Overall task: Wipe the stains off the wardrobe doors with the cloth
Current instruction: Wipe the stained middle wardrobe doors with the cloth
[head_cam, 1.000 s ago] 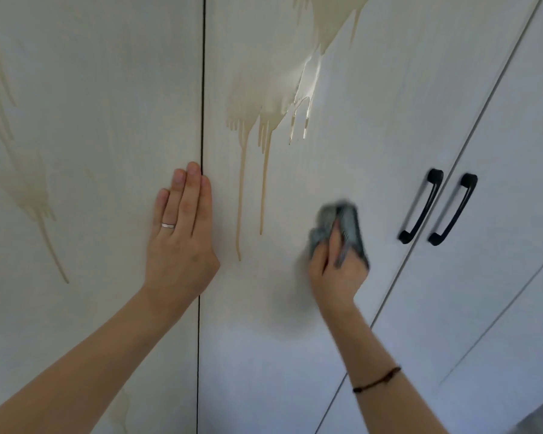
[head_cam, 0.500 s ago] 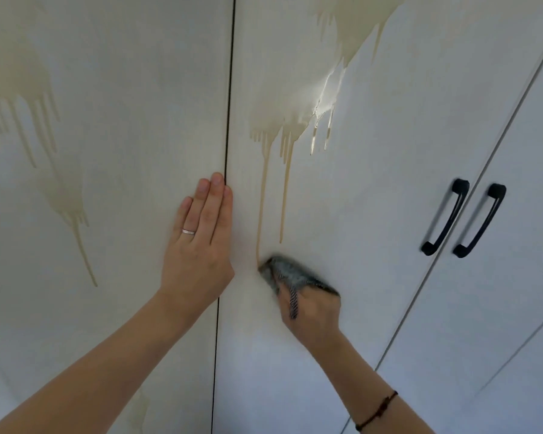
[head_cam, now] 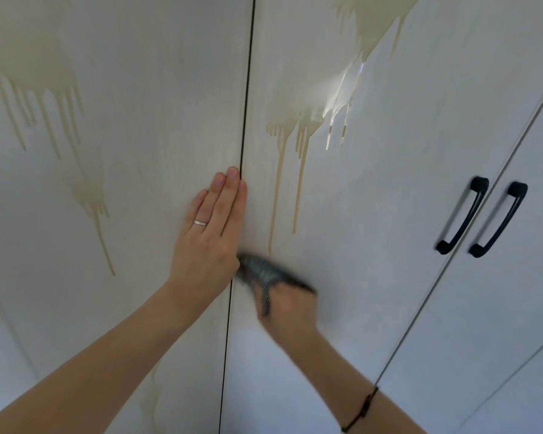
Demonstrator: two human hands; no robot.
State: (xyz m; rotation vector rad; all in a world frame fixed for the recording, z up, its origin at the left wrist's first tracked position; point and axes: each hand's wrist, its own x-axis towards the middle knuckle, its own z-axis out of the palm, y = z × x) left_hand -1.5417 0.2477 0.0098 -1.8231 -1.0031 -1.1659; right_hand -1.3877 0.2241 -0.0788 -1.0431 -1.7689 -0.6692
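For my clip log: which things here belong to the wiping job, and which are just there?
Job: grey cloth, right hand gripping it, left hand pressed flat, drip stains, wardrobe doors.
Just there: two black handles, ring, wrist cord.

White wardrobe doors (head_cam: 389, 245) with beige drip stains (head_cam: 290, 120), grey cloth (head_cam: 262, 270), black handles (head_cam: 464, 215).

1. We see left hand (head_cam: 207, 245) flat on white wood-grain left wardrobe door (head_cam: 138, 151), at the seam.
2. Right hand (head_cam: 290, 311), blurred, grips a crumpled grey cloth (head_cam: 264, 272) against the middle door (head_cam: 373, 230), just under beige drip stains (head_cam: 292, 120).
3. Two black bar handles (head_cam: 464, 214) well right.
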